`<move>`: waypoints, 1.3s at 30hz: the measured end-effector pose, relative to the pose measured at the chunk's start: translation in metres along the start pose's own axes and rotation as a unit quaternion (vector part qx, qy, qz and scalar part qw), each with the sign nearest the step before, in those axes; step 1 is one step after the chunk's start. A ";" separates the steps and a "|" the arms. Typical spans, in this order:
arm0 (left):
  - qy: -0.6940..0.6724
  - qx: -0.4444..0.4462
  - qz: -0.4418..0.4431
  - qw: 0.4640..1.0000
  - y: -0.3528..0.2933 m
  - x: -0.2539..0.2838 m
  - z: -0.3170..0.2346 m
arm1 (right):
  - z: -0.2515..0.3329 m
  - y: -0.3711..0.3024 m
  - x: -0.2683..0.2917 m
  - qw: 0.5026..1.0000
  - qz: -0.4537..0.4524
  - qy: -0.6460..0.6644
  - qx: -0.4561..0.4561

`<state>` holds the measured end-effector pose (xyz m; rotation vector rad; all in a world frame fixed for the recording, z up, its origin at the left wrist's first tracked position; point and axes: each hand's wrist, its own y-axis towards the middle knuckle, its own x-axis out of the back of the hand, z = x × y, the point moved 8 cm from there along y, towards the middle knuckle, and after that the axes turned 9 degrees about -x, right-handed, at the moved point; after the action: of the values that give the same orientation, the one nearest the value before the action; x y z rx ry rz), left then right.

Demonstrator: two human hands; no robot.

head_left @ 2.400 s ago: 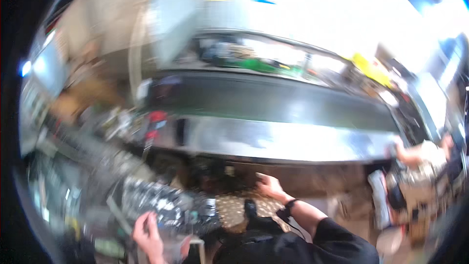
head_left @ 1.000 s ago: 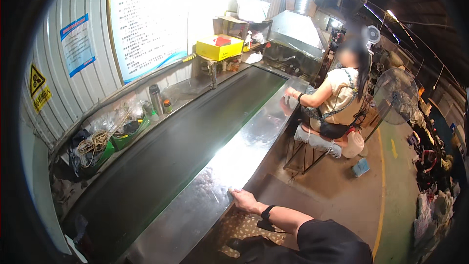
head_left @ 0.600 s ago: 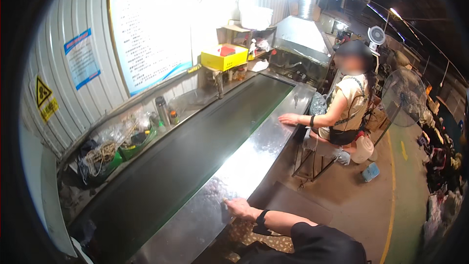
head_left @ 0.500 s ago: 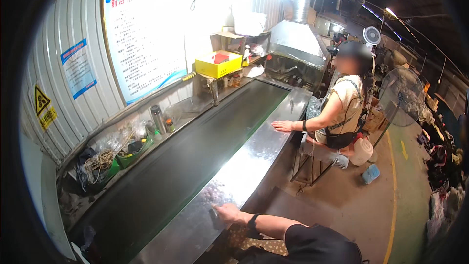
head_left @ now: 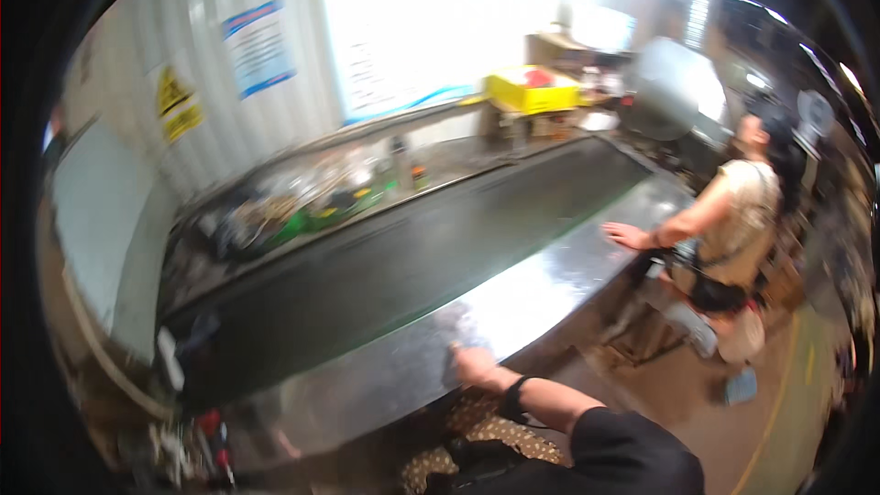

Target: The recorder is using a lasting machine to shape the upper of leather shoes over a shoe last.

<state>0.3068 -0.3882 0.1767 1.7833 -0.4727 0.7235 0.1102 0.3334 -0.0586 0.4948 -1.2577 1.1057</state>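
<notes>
My right hand point(head_left: 475, 367) rests at the near edge of the shiny metal ledge point(head_left: 367, 390) that runs along a dark conveyor belt point(head_left: 385, 261). Its fingers look curled in, with the thumb side toward the belt. Motion blurs them, and whatever they hold, if anything, I cannot make out. A black band circles the wrist below a black sleeve. My left hand is out of view.
Farther along the ledge a seated person point(head_left: 733, 211) lays one hand on the metal. A yellow box point(head_left: 532, 92) stands beyond the belt. Green bins point(head_left: 339, 211) with clutter line the wall. Several tools point(head_left: 215, 445) lie at lower left.
My view has swung left, so the belt, ledge and seated person sit farther right. Tools at the lower left have come into sight. My right hand stays at the ledge.
</notes>
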 end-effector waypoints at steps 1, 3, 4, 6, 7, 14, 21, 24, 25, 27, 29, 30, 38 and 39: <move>0.015 0.005 -0.005 1.000 -0.012 0.009 0.013 | -0.005 -0.003 0.002 1.000 0.016 -0.007 -0.022; 0.033 0.004 -0.014 0.999 -0.027 0.017 0.033 | -0.020 0.000 -0.004 0.999 -0.033 -0.005 0.006; 0.040 0.003 -0.016 0.999 -0.035 0.017 0.041 | -0.016 -0.005 0.000 0.998 -0.061 -0.012 0.015; 0.046 -0.009 -0.015 0.999 -0.042 0.013 0.056 | -0.010 -0.008 -0.001 0.996 -0.088 -0.022 0.023; 0.046 -0.019 -0.011 0.999 -0.042 0.012 0.063 | -0.009 -0.008 -0.003 0.995 -0.089 -0.028 0.025; 0.075 -0.067 0.015 0.995 -0.060 0.081 0.113 | 0.086 -0.035 0.022 0.965 -0.042 0.226 0.123; -0.620 0.409 0.081 0.665 0.013 0.009 -0.117 | 0.327 -0.155 0.060 0.762 0.362 0.472 0.256; -0.670 0.261 0.185 0.670 0.022 -0.025 -0.173 | 0.362 -0.215 0.094 0.568 0.473 0.641 0.205; -0.677 0.225 0.208 0.670 0.028 -0.023 -0.196 | 0.357 -0.222 0.100 0.569 0.439 0.659 0.222; -0.685 0.180 0.237 0.665 0.024 -0.032 -0.221 | 0.343 -0.227 0.126 0.576 0.393 0.670 0.254; -0.686 0.167 0.257 0.660 0.016 -0.041 -0.232 | 0.317 -0.215 0.126 0.588 0.377 0.681 0.219; -0.677 0.132 0.275 0.669 0.013 -0.045 -0.237 | 0.303 -0.212 0.129 0.596 0.371 0.687 0.187; -0.763 0.142 0.353 0.522 -0.002 -0.085 -0.288 | 0.235 -0.162 0.180 0.673 0.163 0.648 0.318; -0.774 0.155 0.373 0.488 -0.005 -0.091 -0.294 | 0.234 -0.147 0.181 0.644 0.152 0.688 0.297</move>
<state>0.1728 -0.1117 0.1741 2.0895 -2.5671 -0.6729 0.1053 0.1481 0.2148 -0.1974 0.4494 1.6406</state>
